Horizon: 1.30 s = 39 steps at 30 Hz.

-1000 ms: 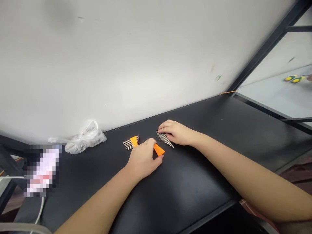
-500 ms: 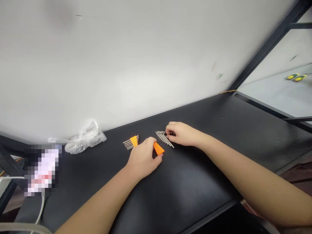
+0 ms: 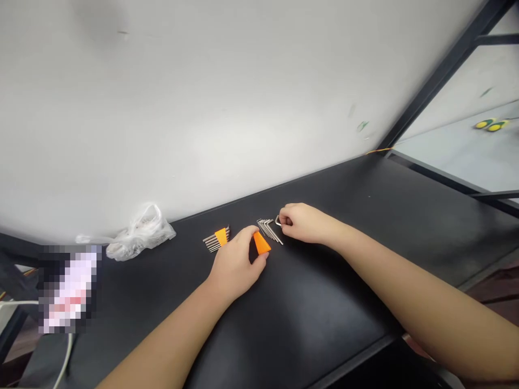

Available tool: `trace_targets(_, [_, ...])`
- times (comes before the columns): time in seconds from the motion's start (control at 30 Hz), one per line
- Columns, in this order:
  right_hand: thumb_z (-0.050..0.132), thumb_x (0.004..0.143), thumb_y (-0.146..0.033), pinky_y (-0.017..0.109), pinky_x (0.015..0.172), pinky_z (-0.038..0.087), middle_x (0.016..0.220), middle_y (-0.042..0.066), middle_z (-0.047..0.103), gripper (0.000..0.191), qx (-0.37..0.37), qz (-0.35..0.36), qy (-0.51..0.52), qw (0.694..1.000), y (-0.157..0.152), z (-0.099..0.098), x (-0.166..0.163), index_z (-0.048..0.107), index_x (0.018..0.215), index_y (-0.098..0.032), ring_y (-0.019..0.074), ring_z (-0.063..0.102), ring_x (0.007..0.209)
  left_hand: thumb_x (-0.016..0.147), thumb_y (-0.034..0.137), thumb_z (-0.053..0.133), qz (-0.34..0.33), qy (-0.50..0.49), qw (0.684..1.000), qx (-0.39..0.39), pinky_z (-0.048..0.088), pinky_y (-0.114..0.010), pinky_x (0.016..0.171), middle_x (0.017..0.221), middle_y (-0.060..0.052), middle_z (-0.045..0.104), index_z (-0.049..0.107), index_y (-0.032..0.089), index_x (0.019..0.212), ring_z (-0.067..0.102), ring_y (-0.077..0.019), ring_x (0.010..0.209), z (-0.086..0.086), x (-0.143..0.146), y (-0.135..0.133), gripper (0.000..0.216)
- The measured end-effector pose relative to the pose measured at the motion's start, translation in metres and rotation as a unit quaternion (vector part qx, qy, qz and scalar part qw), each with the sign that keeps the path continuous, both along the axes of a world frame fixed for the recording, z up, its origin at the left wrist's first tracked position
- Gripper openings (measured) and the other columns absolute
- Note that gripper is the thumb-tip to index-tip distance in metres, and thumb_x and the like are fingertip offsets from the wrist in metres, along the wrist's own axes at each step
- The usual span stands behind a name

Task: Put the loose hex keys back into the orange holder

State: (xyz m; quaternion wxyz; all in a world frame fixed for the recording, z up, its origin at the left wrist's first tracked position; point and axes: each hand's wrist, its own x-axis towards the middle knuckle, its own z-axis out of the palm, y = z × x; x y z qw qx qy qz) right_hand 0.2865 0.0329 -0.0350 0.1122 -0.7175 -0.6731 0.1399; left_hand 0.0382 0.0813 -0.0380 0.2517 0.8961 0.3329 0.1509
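Between the thumb and fingers of my left hand (image 3: 237,262) is an orange hex key holder (image 3: 261,243), low over the black table. My right hand (image 3: 298,221) pinches one bent hex key (image 3: 278,220); the fingers cover most of it. Several loose L-shaped hex keys (image 3: 270,230) lie side by side between my two hands. Left of them, behind my left hand, rests a second orange holder (image 3: 221,236) filled with several hex keys (image 3: 211,241); my hand partly hides it.
A clear plastic bag (image 3: 141,235) with white cable lies against the wall at the left. Beside it is a blurred-out bright object (image 3: 71,292) with a white cable (image 3: 66,356) near it. A dark metal frame (image 3: 433,81) rises at the right, with yellow-and-green items (image 3: 490,125) beyond.
My right hand has drawn one hex key away from the loose row, leaving a gap. My left hand stays around the orange holder. The view has shifted slightly.
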Motion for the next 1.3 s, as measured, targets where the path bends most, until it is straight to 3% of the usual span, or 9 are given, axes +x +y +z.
trace_targets(0.17, [0.065,0.074,-0.016,0.030,0.062,0.040,0.081,0.007,0.069,0.005,-0.028,-0.057,-0.041,0.997,-0.006,0.006,0.010,0.062,0.074,-0.020,0.0202,0.063,0.071,0.090,0.036,0.066,0.021,-0.022,0.999,-0.029,0.048,-0.031,0.064,0.088,0.001,0.067,0.052,0.028,0.138,0.065,-0.0175,0.070,-0.002,-0.001,0.001,0.051])
trace_targets(0.27, [0.066,0.076,-0.016,0.029,0.062,0.046,0.077,0.002,0.067,0.009,0.020,-0.045,0.138,0.989,-0.010,0.013,0.013,0.061,0.081,-0.021,0.0172,0.062,0.068,0.089,0.035,0.067,0.029,-0.050,0.998,-0.037,0.050,-0.030,0.067,0.087,0.001,0.067,0.052,0.028,0.136,0.066,-0.0172,0.074,-0.003,-0.002,0.001,0.050])
trace_targets(0.33, [0.067,0.080,-0.018,0.028,0.061,0.051,0.083,0.000,0.066,0.021,0.064,-0.014,0.324,0.944,-0.013,0.019,0.009,0.060,0.100,-0.023,0.0158,0.064,0.068,0.088,0.035,0.069,0.034,-0.071,0.996,-0.039,0.050,-0.030,0.067,0.085,0.001,0.066,0.052,0.026,0.134,0.066,-0.0168,0.073,-0.004,-0.002,0.001,0.049])
trace_targets(0.4, [0.068,0.085,-0.020,0.030,0.060,0.055,0.091,0.000,0.066,0.035,0.090,0.021,0.476,0.874,-0.016,0.024,0.001,0.055,0.117,-0.025,0.0148,0.065,0.066,0.087,0.036,0.070,0.043,-0.089,0.994,-0.041,0.049,-0.030,0.066,0.082,0.002,0.065,0.052,0.024,0.132,0.065,-0.0160,0.070,-0.005,-0.002,0.001,0.050])
trace_targets(0.47, [0.069,0.089,-0.023,0.033,0.062,0.059,0.095,0.002,0.067,0.040,0.105,0.048,0.555,0.824,-0.018,0.026,-0.009,0.055,0.126,-0.025,0.0147,0.067,0.065,0.087,0.038,0.071,0.051,-0.103,0.993,-0.041,0.049,-0.029,0.065,0.079,0.002,0.063,0.052,0.023,0.131,0.064,-0.0155,0.068,-0.007,-0.003,0.001,0.050])
trace_targets(0.57, [0.074,0.089,-0.026,0.036,0.066,0.062,0.098,0.004,0.068,0.037,0.122,0.065,0.593,0.793,-0.017,0.024,-0.020,0.061,0.124,-0.022,0.0168,0.070,0.070,0.086,0.039,0.072,0.054,-0.119,0.991,-0.039,0.048,-0.028,0.063,0.075,0.004,0.060,0.052,0.022,0.128,0.062,-0.0148,0.066,-0.009,-0.004,0.001,0.050])
trace_targets(0.8, [0.076,0.090,-0.026,0.039,0.072,0.064,0.100,0.005,0.071,0.035,0.111,0.069,0.611,0.781,-0.013,0.012,-0.026,0.061,0.121,-0.024,0.0210,0.075,0.078,0.084,0.040,0.074,0.057,-0.149,0.986,-0.045,0.048,-0.027,0.062,0.073,0.005,0.057,0.054,0.023,0.126,0.058,-0.0131,0.063,-0.010,-0.004,0.000,0.050])
trace_targets(1.03, [0.079,0.087,-0.030,0.039,0.072,0.065,0.097,0.004,0.072,0.036,0.145,0.045,0.620,0.770,-0.014,0.015,-0.024,0.060,0.117,-0.024,0.0200,0.074,0.077,0.083,0.041,0.075,0.078,-0.163,0.982,-0.058,0.047,-0.027,0.061,0.071,0.005,0.055,0.055,0.023,0.126,0.057,-0.0128,0.063,-0.011,-0.003,-0.001,0.050])
trace_targets(1.3, [0.080,0.087,-0.029,0.039,0.072,0.065,0.099,0.004,0.071,0.038,0.112,0.042,0.647,0.753,-0.013,0.015,-0.025,0.058,0.117,-0.024,0.0200,0.075,0.078,0.081,0.040,0.076,0.070,-0.171,0.980,-0.068,0.048,-0.027,0.061,0.070,0.005,0.055,0.057,0.022,0.124,0.056,-0.0127,0.061,-0.012,-0.003,0.001,0.051])
